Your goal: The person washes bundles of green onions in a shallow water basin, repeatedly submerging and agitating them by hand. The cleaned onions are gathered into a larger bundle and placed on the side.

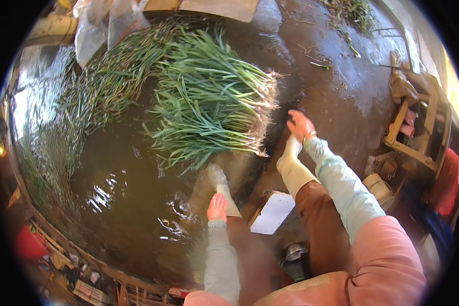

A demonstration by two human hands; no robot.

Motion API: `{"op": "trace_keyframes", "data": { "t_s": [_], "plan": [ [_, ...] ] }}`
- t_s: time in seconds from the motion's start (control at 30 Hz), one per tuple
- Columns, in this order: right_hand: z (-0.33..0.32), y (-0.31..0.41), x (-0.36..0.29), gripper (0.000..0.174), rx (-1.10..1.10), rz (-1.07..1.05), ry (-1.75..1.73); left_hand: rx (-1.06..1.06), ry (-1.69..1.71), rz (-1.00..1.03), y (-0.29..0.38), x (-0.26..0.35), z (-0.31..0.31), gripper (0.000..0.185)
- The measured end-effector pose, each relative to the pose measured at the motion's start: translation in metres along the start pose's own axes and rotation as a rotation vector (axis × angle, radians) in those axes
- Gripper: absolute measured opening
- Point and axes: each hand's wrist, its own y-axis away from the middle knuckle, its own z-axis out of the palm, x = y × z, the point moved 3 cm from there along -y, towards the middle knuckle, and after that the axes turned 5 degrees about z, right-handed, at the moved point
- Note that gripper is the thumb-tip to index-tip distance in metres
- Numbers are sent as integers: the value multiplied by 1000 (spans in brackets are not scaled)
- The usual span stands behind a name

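A large heap of green-leaved allium plants (pixel 210 99), spring onions or young garlic, lies in shallow brown water. Their pale bulbs and stringy roots (pixel 267 107) point to the right. My right hand (pixel 301 125) hovers to the right of the root ends, above my pale boot (pixel 290 147), fingers spread and holding nothing. Over my left lower leg is my left hand (pixel 217 208), flat, with nothing in it. The left boot (pixel 217 175) is partly in the water just below the heap. A white-topped board or box (pixel 273 213) sits between my legs.
Loose, duller green leaves (pixel 111 80) line the water's far left side. Clear plastic sheeting (pixel 99 30) hangs at the upper left. More greens (pixel 350 17) lie at the upper right. A wooden frame (pixel 413 149) and a pale bucket (pixel 379 190) stand on the right.
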Motion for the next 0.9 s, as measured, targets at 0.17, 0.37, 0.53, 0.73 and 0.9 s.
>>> {"op": "trace_keyframes", "data": {
  "t_s": [0.17, 0.37, 0.53, 0.73, 0.9],
  "plan": [
    [33, 73, -44, 62, -364, -242, 239, -70, -324, 57, 23, 40, -8, 59],
    [69, 72, -77, 84, -240, -385, 476, -280, -603, 147, -42, 78, -32, 63],
    [93, 98, -104, 92, -305, -155, 544, -291, -689, 157, -39, 130, -170, 61],
    [126, 110, -134, 101, -216, -95, 622, 80, -690, -38, -55, 172, -378, 65],
    [164, 96, -140, 108, -141, -81, 730, 158, -680, -56, -83, 128, -411, 68]
  ]
}}
